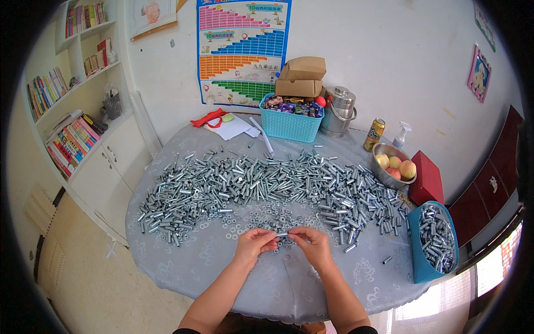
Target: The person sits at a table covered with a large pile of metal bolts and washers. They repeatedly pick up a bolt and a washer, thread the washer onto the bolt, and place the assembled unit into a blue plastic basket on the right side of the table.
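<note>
Between my hands, just above the near middle of the table, is a short silver metal bolt (282, 234), held level. My left hand (253, 245) pinches its left end with thumb and fingertips. At the right end, the fingers of my right hand (311, 244) are closed on the same piece. Small washers and nuts (261, 214) lie scattered just beyond my hands. Behind them spreads a broad heap of silver bolts or sleeves (267, 178), reaching far to both sides. Fine details of the held piece are too small to make out.
A blue bin (415, 250) full of similar metal pieces stands at the table's right edge. Beyond it are a red box (427, 178), a steel bowl (384, 179) of peaches, a can (374, 135), a spray bottle (401, 135), a metal pot (338, 111) and a turquoise basket (289, 125).
</note>
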A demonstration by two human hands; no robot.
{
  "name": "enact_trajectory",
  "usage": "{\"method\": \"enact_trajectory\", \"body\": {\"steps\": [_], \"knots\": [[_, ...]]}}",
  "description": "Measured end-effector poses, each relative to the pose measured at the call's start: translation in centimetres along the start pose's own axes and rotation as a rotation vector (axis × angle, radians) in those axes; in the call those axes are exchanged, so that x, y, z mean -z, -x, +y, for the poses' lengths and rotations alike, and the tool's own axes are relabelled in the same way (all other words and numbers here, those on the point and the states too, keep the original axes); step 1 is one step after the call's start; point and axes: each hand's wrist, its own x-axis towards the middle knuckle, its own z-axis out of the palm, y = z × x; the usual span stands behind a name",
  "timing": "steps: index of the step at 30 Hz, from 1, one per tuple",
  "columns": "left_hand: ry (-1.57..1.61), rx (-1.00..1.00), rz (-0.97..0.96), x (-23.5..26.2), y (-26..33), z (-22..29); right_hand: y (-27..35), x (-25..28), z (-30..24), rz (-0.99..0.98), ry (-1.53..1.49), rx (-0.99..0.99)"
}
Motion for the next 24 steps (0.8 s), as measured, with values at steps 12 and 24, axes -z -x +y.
{"method": "enact_trajectory", "body": {"steps": [12,24], "knots": [[0.137,-0.098,0.149,0.7,-0.7,-0.1,0.1,1.2,0.4,-0.193,0.25,-0.022],[0.104,-0.087,0.132,0.4,-0.6,-0.1,1.1,-0.3,-0.1,-0.488,0.57,0.078]]}}
